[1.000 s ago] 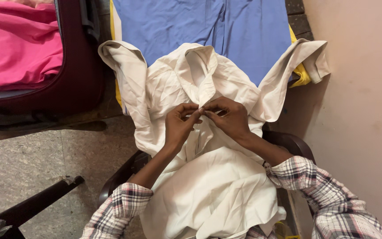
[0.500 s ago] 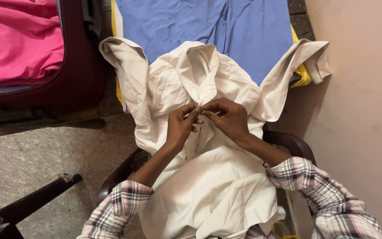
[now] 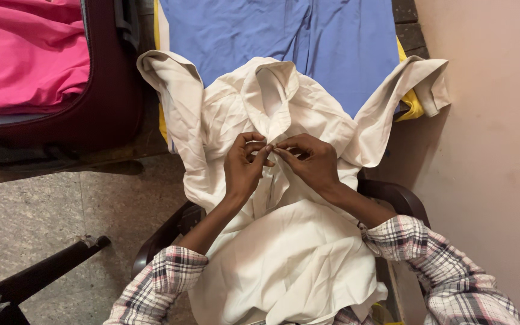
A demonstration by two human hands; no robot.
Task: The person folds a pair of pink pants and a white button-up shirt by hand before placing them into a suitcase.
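Shirt: a cream shirt lies face up at the centre of the view, collar toward 12 o'clock, sleeves spread to 10 and 2 o'clock, its lower half draped toward the person at 6 o'clock
Placket: both hands meet on the front opening just below the collar; what sits between the fingertips is too small to make out, a button or its hole cannot be told apart
Left hand: the left hand has its fingers curled, thumb and forefinger pressed together on a fold of the cream cloth
Right hand: the right hand pinches the facing edge of the cloth, fingertips touching those of the left
Sleeves: plaid cuffs cover both forearms, cut off at the bottom edge
Chair: dark armrests show at 4 and 8 o'clock, the seat hidden under the shirt
Blue garment: a blue garment lies at 12 o'clock, partly under the collar, top cut off
Yellow cloth: a yellow edge peeks out at 2 o'clock, mostly hidden
Suitcase: a maroon suitcase at 10 o'clock holds pink cloth, cut off at the left
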